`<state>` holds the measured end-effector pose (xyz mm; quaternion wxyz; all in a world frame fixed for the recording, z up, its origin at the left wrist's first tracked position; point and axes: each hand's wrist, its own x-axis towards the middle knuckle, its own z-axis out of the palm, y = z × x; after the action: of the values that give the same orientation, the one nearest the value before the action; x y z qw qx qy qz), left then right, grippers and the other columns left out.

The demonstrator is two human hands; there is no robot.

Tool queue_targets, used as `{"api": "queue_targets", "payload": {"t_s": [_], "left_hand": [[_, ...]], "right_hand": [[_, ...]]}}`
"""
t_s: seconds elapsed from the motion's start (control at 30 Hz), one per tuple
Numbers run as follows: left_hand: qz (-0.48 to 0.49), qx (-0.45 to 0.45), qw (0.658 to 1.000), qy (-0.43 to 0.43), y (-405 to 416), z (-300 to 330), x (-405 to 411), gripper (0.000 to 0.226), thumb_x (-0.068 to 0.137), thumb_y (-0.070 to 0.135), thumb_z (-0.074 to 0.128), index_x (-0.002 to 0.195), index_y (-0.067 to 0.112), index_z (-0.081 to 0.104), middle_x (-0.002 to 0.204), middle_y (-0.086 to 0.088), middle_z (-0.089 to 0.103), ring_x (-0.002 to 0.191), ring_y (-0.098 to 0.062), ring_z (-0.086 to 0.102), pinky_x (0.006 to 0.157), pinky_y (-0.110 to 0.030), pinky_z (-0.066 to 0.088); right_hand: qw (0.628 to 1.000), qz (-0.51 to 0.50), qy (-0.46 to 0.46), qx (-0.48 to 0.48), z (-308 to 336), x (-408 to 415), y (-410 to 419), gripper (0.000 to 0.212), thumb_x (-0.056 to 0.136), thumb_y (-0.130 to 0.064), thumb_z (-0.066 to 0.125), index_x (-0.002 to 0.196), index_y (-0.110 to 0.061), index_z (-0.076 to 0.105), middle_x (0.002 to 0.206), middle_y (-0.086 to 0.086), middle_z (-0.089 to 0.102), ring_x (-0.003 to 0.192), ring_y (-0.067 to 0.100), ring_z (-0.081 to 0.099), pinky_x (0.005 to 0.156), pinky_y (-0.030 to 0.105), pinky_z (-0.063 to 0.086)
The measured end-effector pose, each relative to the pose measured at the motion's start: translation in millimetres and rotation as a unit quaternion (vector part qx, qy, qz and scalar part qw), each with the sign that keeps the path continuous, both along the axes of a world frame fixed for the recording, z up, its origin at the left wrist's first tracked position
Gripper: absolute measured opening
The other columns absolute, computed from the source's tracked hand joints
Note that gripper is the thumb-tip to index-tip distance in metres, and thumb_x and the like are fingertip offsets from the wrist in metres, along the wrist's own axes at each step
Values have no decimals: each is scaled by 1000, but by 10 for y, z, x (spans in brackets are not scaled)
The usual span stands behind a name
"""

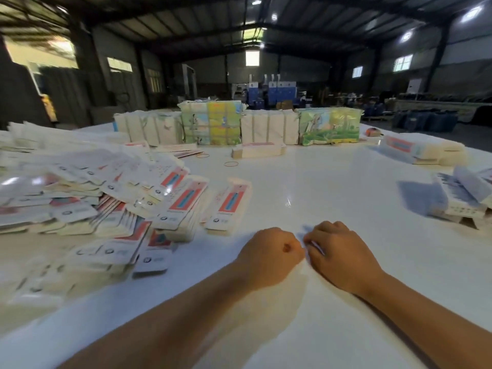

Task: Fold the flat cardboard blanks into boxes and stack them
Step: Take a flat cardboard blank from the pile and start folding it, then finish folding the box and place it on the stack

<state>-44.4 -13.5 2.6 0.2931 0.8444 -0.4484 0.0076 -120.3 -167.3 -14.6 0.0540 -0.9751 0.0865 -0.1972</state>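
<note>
Left hand: left hand [270,255] rests on the glossy white table [306,187], fingers curled into a fist; whether it holds anything, cannot tell.
Right hand: right hand [342,255] just beside it, knuckles nearly touching, fingers curled under; something pale and blurred shows at its fingertips, grip unclear.
Blanks: sprawling heap of flat white cardboard blanks with red-and-blue printed panels [87,198] covers the table's left side, near the left forearm.
Right edge: stacked white printed cartons [463,198].
Mid-table: two tan rubber bands [231,164].
Far: strapped bundles of white and green-yellow printed card [237,126] in a row.
</note>
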Motion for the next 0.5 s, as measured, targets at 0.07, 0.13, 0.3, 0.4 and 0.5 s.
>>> {"api": "queue_targets", "payload": {"t_s": [0.07, 0.13, 0.3, 0.4, 0.5], "left_hand": [[53, 2, 999, 8, -40, 216, 321, 24, 90, 31, 51, 98, 16, 67, 99, 1, 64, 91, -18, 58, 82, -31, 47], [128, 44, 990, -46, -47, 435, 747, 27, 90, 35, 49, 107, 19, 63, 102, 6, 56, 92, -16, 55, 75, -29, 44], [261, 159, 951, 47, -24, 367, 1503, 46, 90, 53, 45, 110, 12, 55, 86, -1, 56, 72, -15, 53, 66, -27, 40], [277, 203, 939, 2, -91, 88, 1617, 58, 88, 61, 42, 121, 13, 51, 105, -6, 57, 85, -20, 47, 83, -34, 37], [293, 189, 936, -52, -135, 24, 1635, 51, 90, 53, 40, 118, 13, 55, 104, -6, 58, 86, -22, 48, 83, -36, 36]], "right_hand": [[1000, 6, -11, 11, 12, -3, 7, 23, 93, -30, 48, 105, -25, 68, 118, -7, 58, 103, 19, 51, 85, 30, 42], [1000, 8, -12, 18, 27, -12, 17, 21, 92, -27, 50, 100, -23, 69, 113, -7, 60, 101, 19, 52, 84, 32, 43], [999, 18, -15, 37, 47, -29, 23, 18, 92, -25, 51, 89, -22, 69, 101, -10, 58, 99, 15, 52, 82, 31, 41], [999, 22, -23, 42, 47, -14, 21, 21, 92, -26, 51, 84, -19, 69, 88, -14, 51, 90, 17, 51, 79, 33, 42], [998, 22, -27, 49, 48, 3, 14, 20, 91, -23, 53, 80, -17, 68, 82, -13, 47, 85, 18, 49, 76, 34, 42]]}}
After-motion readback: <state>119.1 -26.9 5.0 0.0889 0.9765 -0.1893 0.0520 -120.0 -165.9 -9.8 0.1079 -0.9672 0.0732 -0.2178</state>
